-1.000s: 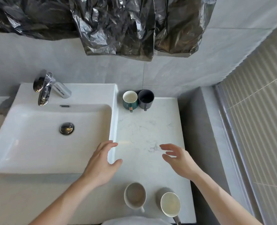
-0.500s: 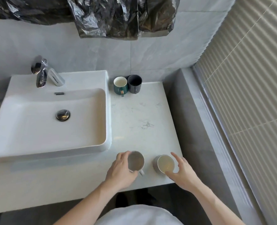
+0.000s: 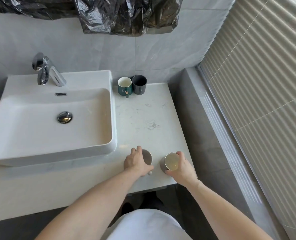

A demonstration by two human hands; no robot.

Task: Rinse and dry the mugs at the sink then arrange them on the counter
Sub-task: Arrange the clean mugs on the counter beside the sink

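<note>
Near the front edge of the counter (image 3: 143,118), to the right of the sink (image 3: 53,122), stand two pale mugs side by side but not touching. The left hand (image 3: 136,161) wraps over the grey mug (image 3: 148,157), fingers curled round its far wall and thumb towards the near side, where a bit of the handle pokes out below the palm. The right hand (image 3: 182,167) cups the cream mug (image 3: 171,161) from its right, fingers curved round the wall and thumb at the near base. Both mugs sit upright on the counter. Two more, a green mug (image 3: 124,87) and a dark mug (image 3: 139,84), stand touching at the back of the counter, just right of the sink's rear corner, handles facing forward.

These look like glazed ceramic: stiff, fairly weighty for their size, likely to chip against the basin or tap (image 3: 46,70), and slippery once wet. A grip round the body works dry; over the sink the handle would probably be safer.
</note>
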